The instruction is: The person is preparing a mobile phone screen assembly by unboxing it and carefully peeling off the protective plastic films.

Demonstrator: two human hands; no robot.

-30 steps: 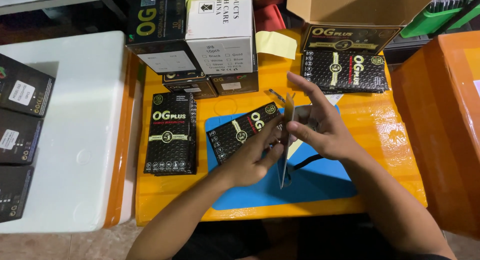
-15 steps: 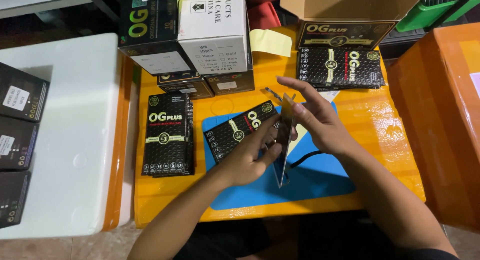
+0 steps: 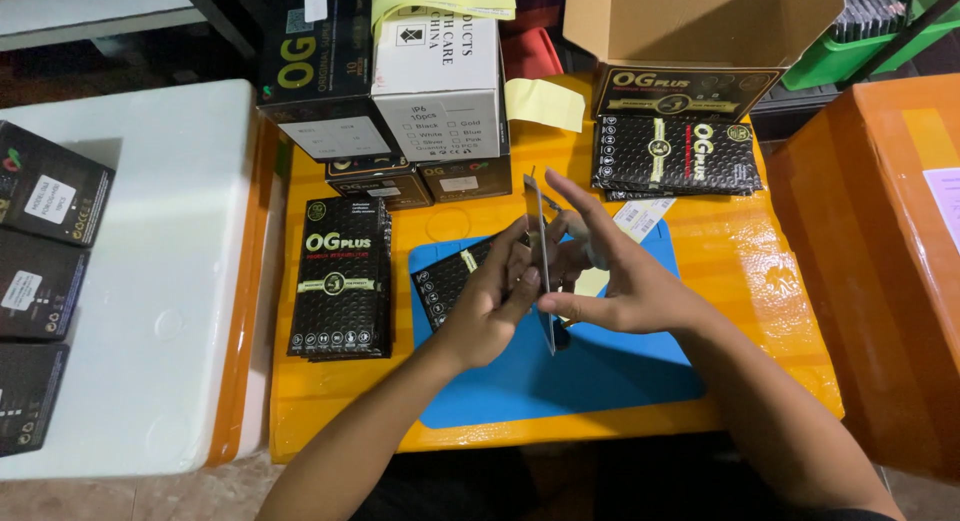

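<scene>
Grip: both hands hold a thin flat panel (image 3: 541, 271) on edge at the centre of the frame; the left hand (image 3: 492, 306) pinches it from the left side, and the right hand (image 3: 612, 281) presses it from the right with open, spread fingers.
Panel: seen edge-on as a narrow upright strip, slightly tilted, raised above the blue mat (image 3: 590, 371).
Under the hands: a black pouch (image 3: 450, 281) lies on the mat, partly covered by the left hand.
Mat: lies on the orange table (image 3: 740, 281), in the lower centre of the frame.
Left of the mat: a black packet stack (image 3: 340, 278) lies flat on the table, apart from the hands.
Upper centre: a black carton (image 3: 320, 71) and a white carton (image 3: 440, 76) stand side by side, with small dark boxes (image 3: 420, 181) in front of them.
Upper right: an open cardboard box (image 3: 700, 31), and below it a pile of black packets (image 3: 675, 156).
Beside the right hand: a small white label (image 3: 640, 219) on the table.
Far left: a white surface (image 3: 150, 281) with black boxes (image 3: 45, 196) at its left edge, cut off by the frame.
Far right: an orange box (image 3: 880, 261), cut off.
Hard to tell: the panel's faces are unseen from this angle, and the dark thing behind the right fingers is unclear.
</scene>
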